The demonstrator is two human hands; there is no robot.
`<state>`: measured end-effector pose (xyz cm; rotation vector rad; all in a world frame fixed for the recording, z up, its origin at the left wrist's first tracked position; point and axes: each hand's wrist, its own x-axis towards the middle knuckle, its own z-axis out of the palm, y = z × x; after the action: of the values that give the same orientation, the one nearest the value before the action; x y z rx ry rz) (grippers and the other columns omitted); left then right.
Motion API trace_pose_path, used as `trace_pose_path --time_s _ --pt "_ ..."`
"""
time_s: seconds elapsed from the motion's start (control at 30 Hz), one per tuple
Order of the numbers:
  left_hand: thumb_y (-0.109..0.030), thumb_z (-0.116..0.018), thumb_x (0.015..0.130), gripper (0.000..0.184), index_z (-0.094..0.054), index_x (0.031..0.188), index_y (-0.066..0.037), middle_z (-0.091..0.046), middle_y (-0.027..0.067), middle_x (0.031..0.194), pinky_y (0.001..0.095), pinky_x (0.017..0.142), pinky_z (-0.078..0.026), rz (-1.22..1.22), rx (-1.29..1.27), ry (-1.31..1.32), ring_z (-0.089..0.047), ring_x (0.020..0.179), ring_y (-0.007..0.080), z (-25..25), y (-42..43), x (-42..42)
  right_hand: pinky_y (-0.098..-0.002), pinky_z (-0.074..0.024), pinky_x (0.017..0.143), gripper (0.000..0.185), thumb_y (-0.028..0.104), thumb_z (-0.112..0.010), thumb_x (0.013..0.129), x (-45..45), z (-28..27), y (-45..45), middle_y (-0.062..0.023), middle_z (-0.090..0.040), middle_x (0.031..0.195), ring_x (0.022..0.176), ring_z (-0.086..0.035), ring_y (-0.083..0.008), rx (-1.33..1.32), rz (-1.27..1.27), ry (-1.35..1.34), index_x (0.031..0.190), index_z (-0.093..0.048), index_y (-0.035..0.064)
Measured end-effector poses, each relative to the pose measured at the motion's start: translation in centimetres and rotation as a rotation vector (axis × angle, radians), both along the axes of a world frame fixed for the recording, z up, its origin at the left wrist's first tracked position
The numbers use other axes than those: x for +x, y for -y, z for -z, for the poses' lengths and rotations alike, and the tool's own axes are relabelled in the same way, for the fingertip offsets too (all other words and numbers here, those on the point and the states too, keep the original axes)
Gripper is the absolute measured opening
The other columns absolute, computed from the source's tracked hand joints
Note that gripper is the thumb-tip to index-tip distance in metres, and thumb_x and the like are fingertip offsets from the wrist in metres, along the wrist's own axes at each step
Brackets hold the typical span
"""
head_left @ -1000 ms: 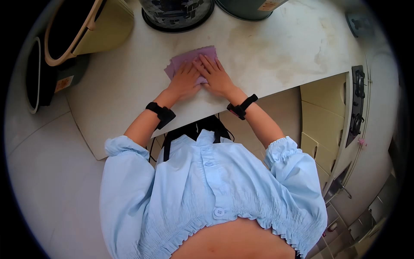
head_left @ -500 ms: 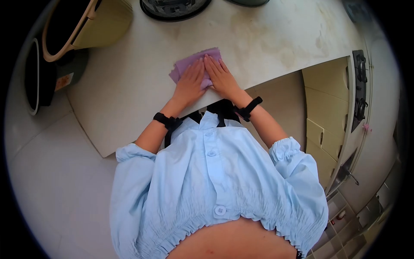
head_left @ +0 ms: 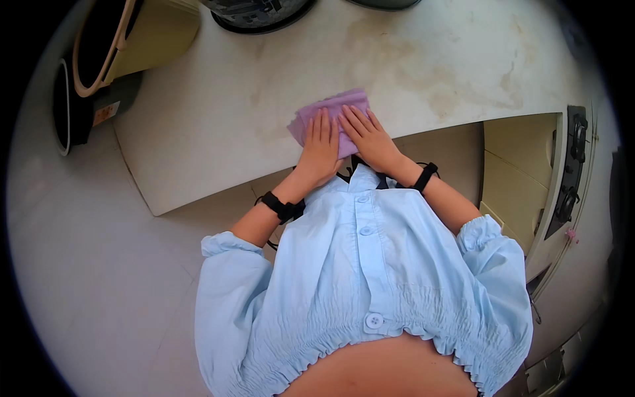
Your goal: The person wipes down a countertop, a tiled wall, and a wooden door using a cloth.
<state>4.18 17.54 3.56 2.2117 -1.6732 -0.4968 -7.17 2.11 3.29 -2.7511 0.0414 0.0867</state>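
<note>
A folded purple cloth [head_left: 337,139] lies on the white tabletop [head_left: 218,112], close to its near edge. My left hand [head_left: 320,147] rests flat on the cloth's left part, fingers stretched out. On the right part my right hand [head_left: 372,140] presses down, its fingers straight and slightly spread. Neither hand is wrapped round the cloth. The two hands sit side by side, with a strip of cloth showing between them. A black band [head_left: 283,206] circles my left wrist, and another black band [head_left: 425,177] is on my right wrist.
Brownish stains [head_left: 444,92] mark the tabletop beyond my hands. A dark patterned container [head_left: 258,14] stands at the far edge of view. At left are a yellowish bin [head_left: 155,43] and a dark green bin [head_left: 109,109]. A gas stove [head_left: 567,178] sits above cabinets [head_left: 519,159] at right.
Both hands and the cloth have shifted to the right over the tabletop and slightly towards me. The camera view has turned a little. Both hands stay flat on the cloth.
</note>
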Motion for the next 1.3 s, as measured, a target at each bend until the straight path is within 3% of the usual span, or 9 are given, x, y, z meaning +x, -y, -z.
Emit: trace_pose_path --time_s 0.17,0.4,0.53,0.67,0.83,0.97,1.1,1.2,1.3 --pt "-0.035 -0.064 0.075 0.084 -0.031 0.135 0.013 -0.021 0.0344 0.145 0.0538 0.113 -0.015 0.071 -0.055 0.067 -0.017 0.137 0.0466 0.9 7.9 -3.4 -0.0451 -0.0192 0.114 0.088 0.020 -0.070 0.072 -4.8 -0.7 6.6 -0.0148 -0.023 0.152 0.141 -0.023 -0.0297 0.017 0.101 -0.054 0.146 -0.025 0.0060" --pt "-0.036 -0.062 0.081 0.084 -0.023 0.141 0.009 -0.018 0.0305 0.148 0.0520 0.112 -0.017 -0.061 -0.095 0.148 -0.018 0.139 0.0436 3.2 15.9 1.1 -0.0461 -0.0195 0.114 0.087 0.020 -0.070 0.073 1.3 2.6 15.6 -0.0104 -0.023 0.153 0.141 -0.023 -0.0273 -0.021 0.050 0.087 0.147 -0.025 0.0140" --pt "-0.031 -0.064 0.078 0.085 -0.024 0.142 0.007 -0.018 0.0281 0.149 0.0502 0.113 -0.017 -0.058 -0.035 0.136 -0.018 0.139 0.0419 2.6 15.0 0.9 -0.0479 -0.0184 0.114 0.086 0.020 -0.071 0.072 0.9 2.1 12.7 -0.0103 -0.025 0.152 0.140 -0.025 -0.0269 -0.012 0.222 0.081 0.146 -0.028 0.0147" --pt "-0.029 -0.065 0.076 0.085 -0.024 0.142 0.006 -0.019 0.0281 0.149 0.0501 0.113 -0.016 0.034 0.111 0.070 -0.018 0.140 0.0412 0.0 10.4 -1.7 -0.0473 -0.0166 0.114 0.086 0.020 -0.071 0.071 -2.6 0.1 9.0 -0.0104 -0.024 0.152 0.140 -0.024 -0.0267 0.086 0.173 0.001 0.146 -0.029 0.0148" --pt "-0.028 -0.065 0.074 0.085 -0.026 0.141 0.007 -0.018 0.0282 0.149 0.0515 0.113 -0.018 0.014 0.042 -0.086 -0.018 0.139 0.0421 -0.4 6.4 -4.0 -0.0469 -0.0153 0.115 0.086 0.021 -0.070 0.071 -5.0 -0.1 5.6 -0.0117 -0.023 0.153 0.141 -0.022 -0.0269 0.157 0.155 -0.071 0.147 -0.028 0.0150" --pt "-0.031 -0.065 0.076 0.087 -0.024 0.141 0.008 -0.016 0.0287 0.150 0.0517 0.113 -0.017 -0.025 -0.015 -0.001 -0.015 0.140 0.0426 1.7 8.1 0.1 -0.0473 -0.0150 0.115 0.084 0.019 -0.066 0.073 -0.2 0.0 8.3 -0.0109 -0.023 0.153 0.142 -0.021 -0.0271 0.079 0.063 -0.100 0.147 -0.027 0.0150" --pt "-0.036 -0.063 0.080 0.087 -0.021 0.143 0.007 -0.016 0.0287 0.150 0.0518 0.112 -0.018 -0.116 -0.068 0.219 -0.014 0.140 0.0431 4.8 11.8 7.1 -0.0481 -0.0163 0.114 0.080 0.023 -0.060 0.075 8.3 4.5 12.2 -0.0126 -0.022 0.153 0.142 -0.021 -0.0276 -0.007 -0.001 0.115 0.147 -0.026 0.0137" --pt "-0.039 -0.063 0.081 0.088 -0.021 0.143 0.007 -0.017 0.0287 0.149 0.0519 0.112 -0.019 -0.098 -0.121 0.314 -0.015 0.140 0.0436 5.7 12.1 9.4 -0.0483 -0.0109 0.116 0.082 0.038 -0.059 0.078 11.4 5.3 13.4 -0.0173 -0.027 0.151 0.142 -0.017 -0.0335 -0.141 -0.068 0.091 0.147 -0.026 0.0090" --pt "-0.036 -0.064 0.080 0.087 -0.022 0.142 0.007 -0.018 0.0294 0.149 0.0521 0.112 -0.020 -0.057 -0.080 0.276 -0.017 0.139 0.0445 4.9 10.7 8.7 -0.0492 -0.0149 0.115 0.082 0.019 -0.057 0.076 9.2 5.2 11.2 -0.0116 -0.017 0.155 0.143 -0.017 -0.0283 0.008 0.031 0.182 0.149 -0.020 0.0147"
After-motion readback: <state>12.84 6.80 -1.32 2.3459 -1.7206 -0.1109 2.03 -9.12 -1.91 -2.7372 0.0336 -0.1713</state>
